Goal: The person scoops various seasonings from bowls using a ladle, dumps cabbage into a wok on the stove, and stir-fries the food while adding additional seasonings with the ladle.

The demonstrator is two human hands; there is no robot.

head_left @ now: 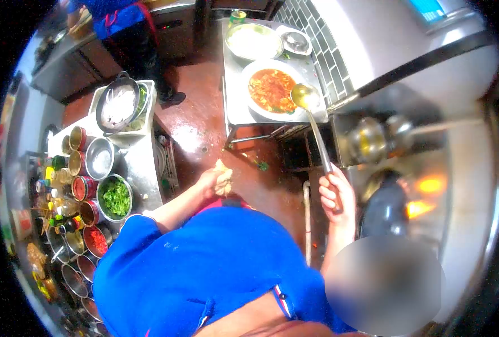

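My right hand [338, 194] is wrapped round the handle of a long metal ladle [318, 135]. The ladle's bowl hangs over the right rim of a large white bowl [252, 101]; I cannot tell whether they touch. Inside the bowl is a red, oily stew [272, 90] with pale pieces. In front of my waist, my left hand [211, 182] is closed on a crumpled, pale yellowish cloth [223, 178].
Flames [421, 209] burn beside a dark wok [385, 208] on the stove at right. The steel side table [235, 115] also bears a bowl of pale food [254, 42]. Chopped greens [114, 196] and several ingredient tins stand at left. Another person [128, 28] stands at the back left.
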